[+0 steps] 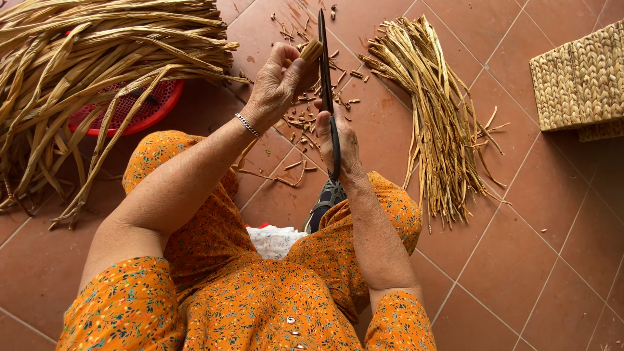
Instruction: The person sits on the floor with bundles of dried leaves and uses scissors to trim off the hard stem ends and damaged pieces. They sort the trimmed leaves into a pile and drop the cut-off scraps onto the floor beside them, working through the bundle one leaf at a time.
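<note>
- A long dark blade (324, 58) is gripped at its lower handle end by the right hand (341, 146), whose fingers are clenched around the handle.
- The blade is held with its long axis running almost straight away from the body, its tip pointing toward the far edge of the tiled floor (533, 260).
- A short bundle of dried stalk ends (311, 51) is pinched in the left hand (276, 84), thumb and fingers closed on it.
- The bundle's cut end is seen just left of the blade, touching or nearly touching its edge; it points up and to the right, toward the blade.
- Small trimmed bits (305, 120) are scattered on the floor beneath the blade.
- Right of the blade, a trimmed sheaf of stalks (435, 117) is laid lengthwise.
- Well left of the blade, a big heap of dried stalks (97, 58) is piled over a red basket (140, 110).
- Far right of the blade, a woven box (578, 81) is seen.
</note>
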Demonstrator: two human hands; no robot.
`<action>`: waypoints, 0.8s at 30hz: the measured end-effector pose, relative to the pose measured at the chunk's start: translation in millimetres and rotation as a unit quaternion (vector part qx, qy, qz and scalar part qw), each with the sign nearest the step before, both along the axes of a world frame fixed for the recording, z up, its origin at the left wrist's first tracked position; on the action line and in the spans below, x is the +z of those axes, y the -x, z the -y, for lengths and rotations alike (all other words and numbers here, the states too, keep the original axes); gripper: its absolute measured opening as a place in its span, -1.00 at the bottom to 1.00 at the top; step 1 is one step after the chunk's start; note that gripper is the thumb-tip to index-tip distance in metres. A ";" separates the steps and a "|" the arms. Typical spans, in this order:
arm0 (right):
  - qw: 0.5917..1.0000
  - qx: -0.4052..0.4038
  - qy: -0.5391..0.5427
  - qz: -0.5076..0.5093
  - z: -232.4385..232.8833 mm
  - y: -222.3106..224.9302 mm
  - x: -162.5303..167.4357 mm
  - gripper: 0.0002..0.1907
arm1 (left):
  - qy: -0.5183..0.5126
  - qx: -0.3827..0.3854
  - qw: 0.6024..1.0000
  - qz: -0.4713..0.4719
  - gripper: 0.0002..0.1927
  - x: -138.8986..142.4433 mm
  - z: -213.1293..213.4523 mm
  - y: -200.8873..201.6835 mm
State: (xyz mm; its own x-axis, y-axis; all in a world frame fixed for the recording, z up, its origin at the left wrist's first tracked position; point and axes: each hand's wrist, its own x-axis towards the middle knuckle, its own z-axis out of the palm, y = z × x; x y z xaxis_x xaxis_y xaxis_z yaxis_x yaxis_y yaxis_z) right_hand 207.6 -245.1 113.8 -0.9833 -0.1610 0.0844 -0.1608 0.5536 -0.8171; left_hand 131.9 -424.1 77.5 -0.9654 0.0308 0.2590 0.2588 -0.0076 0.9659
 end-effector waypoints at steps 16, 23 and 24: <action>0.995 -0.014 -0.078 -0.053 7.8 -6.4 -3.4 -0.30 | -0.009 -0.019 0.999 -0.024 -0.85 -5.4 -7.7 -2.9; 0.994 -0.074 0.081 -0.005 1.7 5.8 -24.3 -0.56 | -0.007 -0.037 0.999 0.037 -0.84 -1.2 -14.5 -9.5; 0.985 -0.055 0.161 -0.012 -0.2 9.7 -26.3 -0.64 | -0.006 -0.033 0.999 0.043 -0.85 -0.1 -14.8 -9.9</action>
